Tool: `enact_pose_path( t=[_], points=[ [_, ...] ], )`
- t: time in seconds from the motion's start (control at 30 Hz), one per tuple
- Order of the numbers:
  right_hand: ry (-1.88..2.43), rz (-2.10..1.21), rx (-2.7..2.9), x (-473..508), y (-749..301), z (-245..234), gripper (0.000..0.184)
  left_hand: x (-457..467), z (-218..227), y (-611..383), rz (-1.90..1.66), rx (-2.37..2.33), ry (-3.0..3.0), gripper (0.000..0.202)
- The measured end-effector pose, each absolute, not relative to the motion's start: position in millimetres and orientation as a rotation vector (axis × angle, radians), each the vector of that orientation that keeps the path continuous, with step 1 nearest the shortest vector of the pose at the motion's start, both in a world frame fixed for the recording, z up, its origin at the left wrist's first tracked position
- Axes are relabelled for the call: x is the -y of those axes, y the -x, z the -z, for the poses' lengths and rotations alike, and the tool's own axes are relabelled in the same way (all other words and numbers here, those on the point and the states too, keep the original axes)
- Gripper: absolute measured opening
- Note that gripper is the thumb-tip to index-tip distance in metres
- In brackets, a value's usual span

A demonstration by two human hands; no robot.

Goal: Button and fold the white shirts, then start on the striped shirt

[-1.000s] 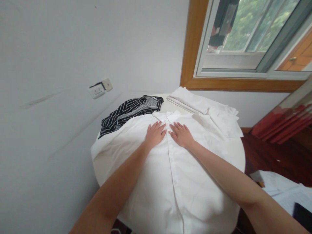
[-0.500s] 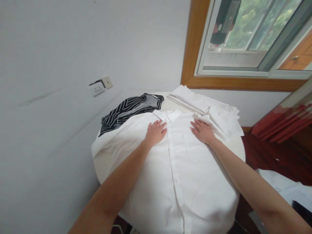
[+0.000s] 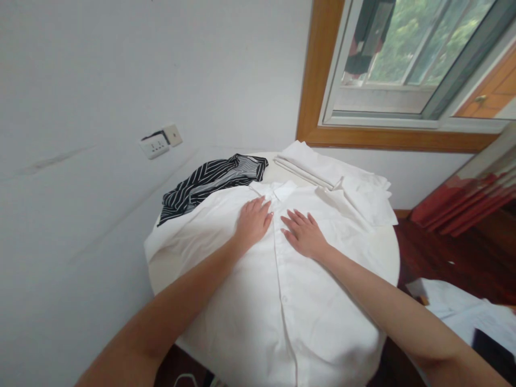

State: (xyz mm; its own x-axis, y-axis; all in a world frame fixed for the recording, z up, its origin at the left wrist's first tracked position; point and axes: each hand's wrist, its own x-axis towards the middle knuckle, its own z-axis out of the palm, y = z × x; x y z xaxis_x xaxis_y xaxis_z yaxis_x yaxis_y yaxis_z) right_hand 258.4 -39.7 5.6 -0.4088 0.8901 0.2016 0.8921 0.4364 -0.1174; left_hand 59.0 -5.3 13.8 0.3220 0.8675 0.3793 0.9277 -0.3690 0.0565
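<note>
A white button-up shirt (image 3: 258,301) lies spread front side up over a round table (image 3: 165,269), its collar at the far side and its lower end hanging toward me. My left hand (image 3: 253,221) rests flat on the shirt just left of the button strip, below the collar, fingers stretched out. On the other side of the strip, my right hand (image 3: 305,235) lies flat on the cloth with its fingers spread. Neither hand grips anything.
A black garment with white stripes (image 3: 201,183) lies at the table's back left, against the wall. Folded white cloth (image 3: 318,164) sits at the back right. Papers and a dark object (image 3: 494,346) are at lower right. A red curtain (image 3: 455,207) hangs beside the window.
My right hand has slid over the shirt from its right shoulder area inward toward the button strip. My left hand stays in about the same place. The view has shifted slightly.
</note>
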Motion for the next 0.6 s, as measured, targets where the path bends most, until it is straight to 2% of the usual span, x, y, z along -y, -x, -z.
enact_pose_path(
  t=[0.23,0.6],
  points=[
    [1.567,-0.043,2.460,37,-262,-10,0.050,47,-1,-35,0.359,1.634,2.492,0.050],
    [1.748,-0.061,2.344,24,-290,-4,0.056,41,4,38,0.228,1.829,2.316,0.055]
  ],
)
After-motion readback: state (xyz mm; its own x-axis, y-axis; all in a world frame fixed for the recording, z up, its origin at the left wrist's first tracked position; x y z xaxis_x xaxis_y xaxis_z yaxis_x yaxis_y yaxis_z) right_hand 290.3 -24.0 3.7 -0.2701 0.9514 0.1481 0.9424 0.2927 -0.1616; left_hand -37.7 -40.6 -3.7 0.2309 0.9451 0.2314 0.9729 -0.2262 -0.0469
